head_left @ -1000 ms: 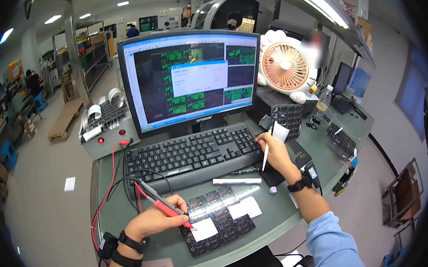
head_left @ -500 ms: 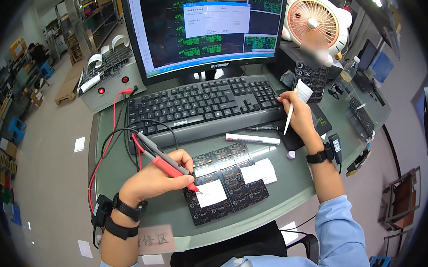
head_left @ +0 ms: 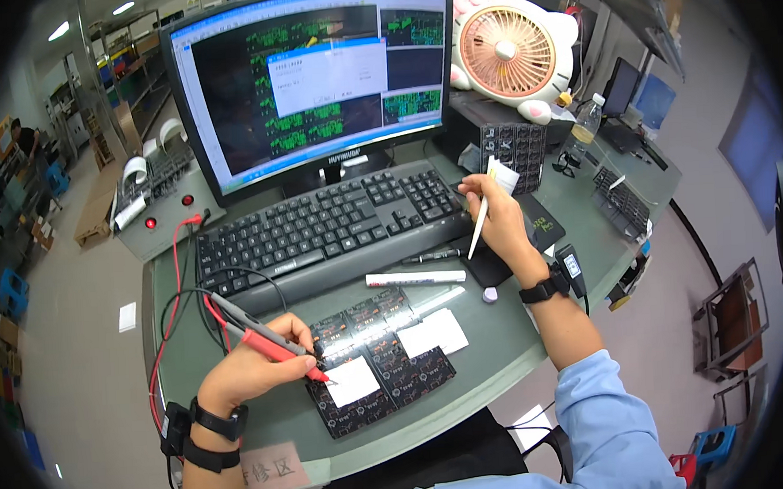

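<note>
My left hand (head_left: 255, 373) is closed around a pair of test probes, a red probe (head_left: 271, 345) and a grey probe (head_left: 234, 313). The red one's tip meets a white paper slip (head_left: 353, 386) lying on a dark printed circuit board panel (head_left: 408, 387). A second paper slip (head_left: 433, 334) covers another part of the panel. At the right end of the black keyboard (head_left: 333, 223), my right hand (head_left: 503, 224) grips a slim white stick (head_left: 478, 229) pointing down, its fingertips close to the number keys. Whitish paper (head_left: 505, 178) shows just behind that hand.
Behind the keyboard stands a monitor (head_left: 325, 151), with a cat-shaped fan (head_left: 510, 52) to its right. A grey box (head_left: 165, 225) with red sockets is on the left, its leads looping over the desk. A white marker (head_left: 415, 279), black pen (head_left: 436, 255) and small cap (head_left: 490, 295) lie mid-desk.
The view has turned to the right, so the desk and monitor sit farther left in the picture. Both hands keep their holds, and the red probe's tip remains at the paper slip.
</note>
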A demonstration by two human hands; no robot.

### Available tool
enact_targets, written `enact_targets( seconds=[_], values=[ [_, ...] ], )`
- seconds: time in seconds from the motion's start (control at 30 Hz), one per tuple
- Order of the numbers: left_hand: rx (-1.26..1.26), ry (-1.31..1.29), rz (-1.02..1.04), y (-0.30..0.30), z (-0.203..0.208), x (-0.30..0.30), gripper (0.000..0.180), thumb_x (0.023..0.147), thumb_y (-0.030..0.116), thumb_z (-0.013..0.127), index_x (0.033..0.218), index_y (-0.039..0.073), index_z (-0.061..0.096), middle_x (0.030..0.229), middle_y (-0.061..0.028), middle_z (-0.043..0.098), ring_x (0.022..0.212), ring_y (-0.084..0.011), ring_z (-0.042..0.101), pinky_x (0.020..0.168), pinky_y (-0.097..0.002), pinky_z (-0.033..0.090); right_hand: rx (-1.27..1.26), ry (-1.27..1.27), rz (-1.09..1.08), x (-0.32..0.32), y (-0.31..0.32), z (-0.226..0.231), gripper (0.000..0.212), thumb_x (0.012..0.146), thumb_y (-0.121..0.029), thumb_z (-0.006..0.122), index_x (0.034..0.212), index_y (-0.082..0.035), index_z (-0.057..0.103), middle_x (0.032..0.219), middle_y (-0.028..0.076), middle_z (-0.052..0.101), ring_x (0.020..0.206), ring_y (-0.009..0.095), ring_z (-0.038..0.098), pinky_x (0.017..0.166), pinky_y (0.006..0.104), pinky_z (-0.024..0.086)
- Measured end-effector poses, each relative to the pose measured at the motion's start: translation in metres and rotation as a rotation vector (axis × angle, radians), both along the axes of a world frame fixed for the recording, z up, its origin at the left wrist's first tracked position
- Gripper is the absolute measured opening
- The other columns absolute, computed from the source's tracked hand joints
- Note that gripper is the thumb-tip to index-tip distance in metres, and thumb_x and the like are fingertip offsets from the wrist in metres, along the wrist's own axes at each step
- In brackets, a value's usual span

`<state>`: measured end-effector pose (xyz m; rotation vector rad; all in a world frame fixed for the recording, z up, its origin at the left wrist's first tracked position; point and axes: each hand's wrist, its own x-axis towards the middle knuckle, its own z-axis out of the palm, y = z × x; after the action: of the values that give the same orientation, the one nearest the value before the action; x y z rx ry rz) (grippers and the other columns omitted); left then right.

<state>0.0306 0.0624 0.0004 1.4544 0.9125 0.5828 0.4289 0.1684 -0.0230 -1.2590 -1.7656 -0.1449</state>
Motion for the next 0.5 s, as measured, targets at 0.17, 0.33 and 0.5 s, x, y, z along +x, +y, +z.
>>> enact_targets(
  seconds=[0.17,0.33,0.5],
  values=[
    [-0.054,-0.005,0.001,-0.001,-0.003,0.001,0.018,0.085,0.013,0.071,0.092,0.006,0.056,0.092,0.0009,0.058,0.084,-0.0060,0.058,0.074,-0.0223,0.048,-0.190,-0.088,-0.022,0.007,-0.006,-0.003,0.010,0.091,-0.016,0.060,0.100,-0.010,0.063,0.090,0.012,0.067,0.089,0.035,0.063,0.076,0.0446,0.050],
    [0.138,-0.204,0.268,0.001,-0.009,0.003,0.013,0.091,0.013,0.063,0.095,0.006,0.054,0.086,-0.0011,0.057,0.078,-0.0094,0.059,0.073,-0.0245,0.048,-0.115,-0.066,0.021,0.001,-0.013,0.006,0.015,0.091,-0.006,0.061,0.106,-0.004,0.060,0.096,0.011,0.070,0.092,0.030,0.067,0.079,0.0389,0.051],
    [0.298,-0.156,0.415,0.010,-0.015,-0.004,0.022,0.100,0.024,0.044,0.095,0.005,0.055,0.091,-0.0043,0.058,0.077,-0.0128,0.059,0.078,-0.0290,0.047,-0.072,-0.051,0.070,-0.003,-0.011,0.005,0.017,0.087,-0.006,0.064,0.105,-0.008,0.062,0.097,0.008,0.069,0.094,0.029,0.063,0.081,0.0399,0.050]
  ],
)
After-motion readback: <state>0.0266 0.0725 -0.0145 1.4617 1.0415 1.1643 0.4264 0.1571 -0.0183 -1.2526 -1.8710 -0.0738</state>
